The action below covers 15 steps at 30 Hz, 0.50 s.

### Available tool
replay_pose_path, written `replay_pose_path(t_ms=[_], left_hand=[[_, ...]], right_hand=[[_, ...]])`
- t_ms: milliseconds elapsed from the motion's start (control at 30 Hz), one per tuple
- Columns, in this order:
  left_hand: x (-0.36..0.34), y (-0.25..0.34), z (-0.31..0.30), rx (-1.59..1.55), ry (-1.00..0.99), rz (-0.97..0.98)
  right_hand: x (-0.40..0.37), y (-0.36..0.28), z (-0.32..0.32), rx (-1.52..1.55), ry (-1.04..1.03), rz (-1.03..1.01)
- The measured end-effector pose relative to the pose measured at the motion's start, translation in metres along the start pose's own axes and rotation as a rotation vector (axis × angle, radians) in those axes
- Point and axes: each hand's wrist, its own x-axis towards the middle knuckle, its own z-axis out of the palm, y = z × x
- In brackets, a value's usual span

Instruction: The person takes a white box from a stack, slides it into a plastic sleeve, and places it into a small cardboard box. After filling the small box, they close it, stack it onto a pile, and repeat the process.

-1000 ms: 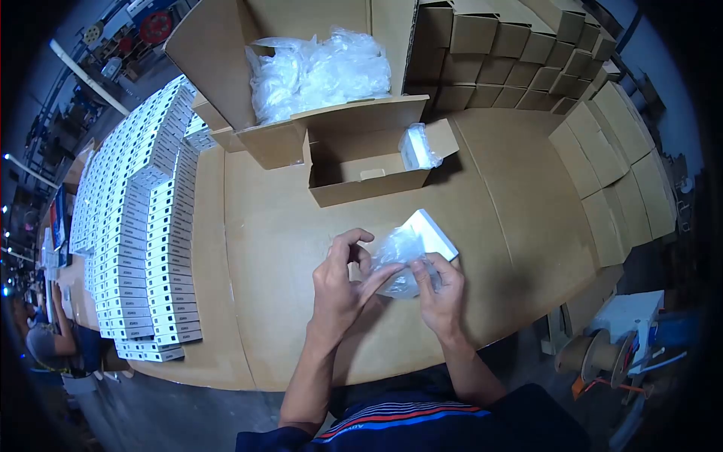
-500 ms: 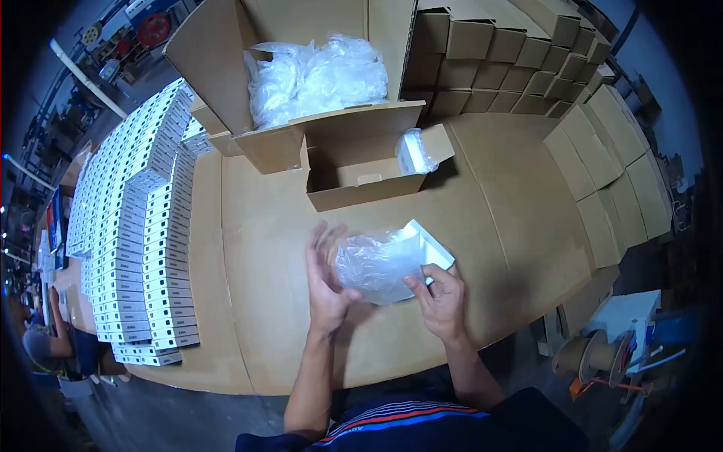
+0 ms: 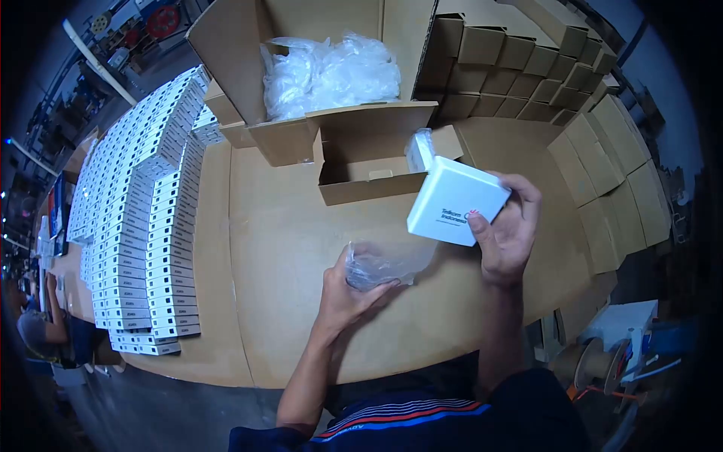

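Observation:
A flat white box with printed lettering is tilted up in my right hand, pinched between thumb and fingers at its right side. My left hand is curled round a clear plastic bag, which hangs loosely over the table. Bag and white box are apart. Just beyond them stands an open small carton. At its right end a white box in clear wrap stands, partly covered by the box I hold.
A large open carton full of clear plastic bags stands at the back. Stacked white boxes line the left side. Brown cartons are piled back right, more cartons at right. Another person is far left.
The white box, earlier partly inside the plastic bag, is now outside it and lifted up to the right in my right hand. My left hand has closed on the bag.

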Motion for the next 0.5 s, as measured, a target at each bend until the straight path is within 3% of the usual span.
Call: replay_pose_path(t_ms=[200,500], left_hand=[[0.002,0.007,-0.003,0.073,0.014,0.037],[0.006,0.004,-0.01,0.07,0.037,0.035]], right_hand=[[0.035,0.001,0.007,0.095,-0.461,-0.036],[0.045,0.003,0.015,-0.093,-0.615,-0.053]])
